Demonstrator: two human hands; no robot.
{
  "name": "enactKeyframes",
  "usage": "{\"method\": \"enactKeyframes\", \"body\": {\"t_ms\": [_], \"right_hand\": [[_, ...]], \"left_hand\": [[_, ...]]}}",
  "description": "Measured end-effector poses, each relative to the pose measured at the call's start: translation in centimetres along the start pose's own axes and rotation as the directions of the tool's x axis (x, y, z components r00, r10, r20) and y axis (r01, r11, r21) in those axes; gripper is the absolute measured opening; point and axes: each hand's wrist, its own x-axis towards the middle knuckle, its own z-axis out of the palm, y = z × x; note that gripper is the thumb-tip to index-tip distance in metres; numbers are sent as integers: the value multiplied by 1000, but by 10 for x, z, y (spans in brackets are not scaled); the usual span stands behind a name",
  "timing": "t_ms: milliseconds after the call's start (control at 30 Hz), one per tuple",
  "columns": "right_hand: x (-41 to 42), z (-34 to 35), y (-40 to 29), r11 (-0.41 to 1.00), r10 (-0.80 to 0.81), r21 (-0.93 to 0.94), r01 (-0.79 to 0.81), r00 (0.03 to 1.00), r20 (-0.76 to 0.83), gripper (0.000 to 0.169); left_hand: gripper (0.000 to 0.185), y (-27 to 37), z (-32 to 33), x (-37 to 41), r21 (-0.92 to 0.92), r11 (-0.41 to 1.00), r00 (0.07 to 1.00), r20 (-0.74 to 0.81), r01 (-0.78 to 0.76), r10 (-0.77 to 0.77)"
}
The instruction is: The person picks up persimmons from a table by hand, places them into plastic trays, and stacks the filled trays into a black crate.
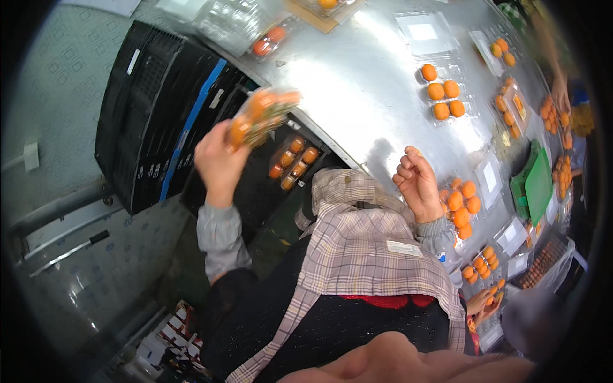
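My left hand (221,160) grips a clear plastic clamshell of orange fruit (262,117), blurred by motion, above the edge of a black plastic crate. In that crate lies another clear pack of orange fruit (293,163). My right hand (416,182) is loosely curled over the metal table's near edge, and I see nothing held in it. Beside the right wrist is a group of loose-looking orange fruit (460,206). Farther up the metal table (335,100), an open clear tray with several orange fruits (443,93) lies near an empty-looking lidded tray (426,32).
A stack of black crates (148,119) with a blue strip stands at the left. Stacked clear containers (234,24) are at the table's far left. A green plastic container (531,184) sits at the right. Co-workers' hands (560,95) handle fruit along the right side.
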Motion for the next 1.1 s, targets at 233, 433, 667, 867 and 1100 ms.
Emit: {"method": "enactKeyframes", "body": {"t_ms": [233, 433, 667, 867, 1100], "right_hand": [[-15, -39, -16, 976, -204, -70, 204, 979, 9, 10], [-37, -43, -31, 954, -299, -85, 288, 928, -220, 10], [-88, -111, -60, 822, -529, -106, 559, 684, -502, 10], [-128, -243, -63, 687, -702, -449, 572, 363, -612, 16], [-118, -250, -72, 130, -912, -980, -150, 369, -177, 50]], "left_hand": [[37, -130, 68, -100, 377, 898, 974, -86, 226, -209], [43, -136, 174, -132, 273, 934, 966, 49, 231, -253], [50, -180, 247, -142, -316, 911, 939, 299, 266, -171], [64, -206, 227, -116, -159, 937, 846, 495, 312, -197], [41, -66, 194, -72, -238, 967, 995, 77, 86, -70]]}}
